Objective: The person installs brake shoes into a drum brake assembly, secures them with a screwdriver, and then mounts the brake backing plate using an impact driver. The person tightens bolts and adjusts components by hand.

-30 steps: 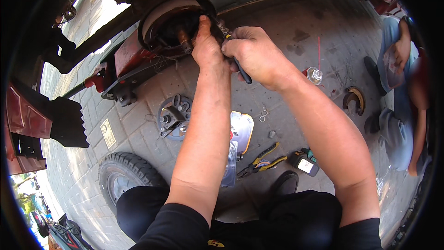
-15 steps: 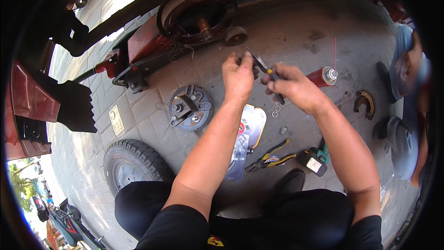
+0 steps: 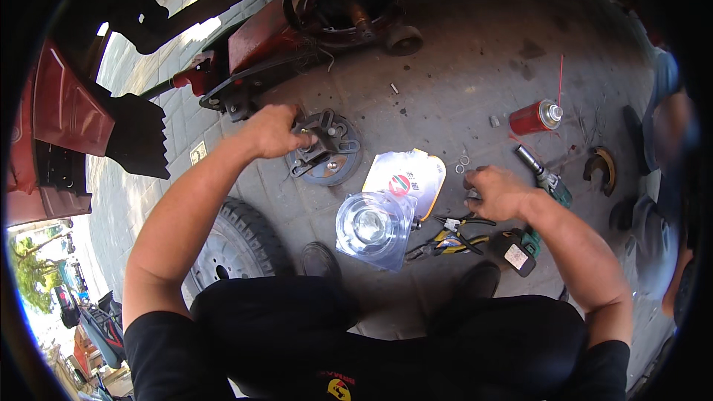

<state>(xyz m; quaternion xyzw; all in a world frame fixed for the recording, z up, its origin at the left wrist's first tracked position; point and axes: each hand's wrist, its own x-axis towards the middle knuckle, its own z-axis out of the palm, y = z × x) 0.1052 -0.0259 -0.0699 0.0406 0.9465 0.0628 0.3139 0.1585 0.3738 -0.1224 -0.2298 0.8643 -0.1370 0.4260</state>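
Near the right hand, glare obscures whatever the clear package may hold.

Left hand hides part of metal disc; grip unclear. Right hand half-covers small grey bit, can't tell what. Right wrist blocks middle of drill. Knee hides tyre bottom. Bystander blurred, cut off by right rim.

Clear square plastic package on grey paving, bare left hand at a bolted round grey metal disc to its upper left, bare right hand with curled fingers to its right, red metal spray can to its upper right
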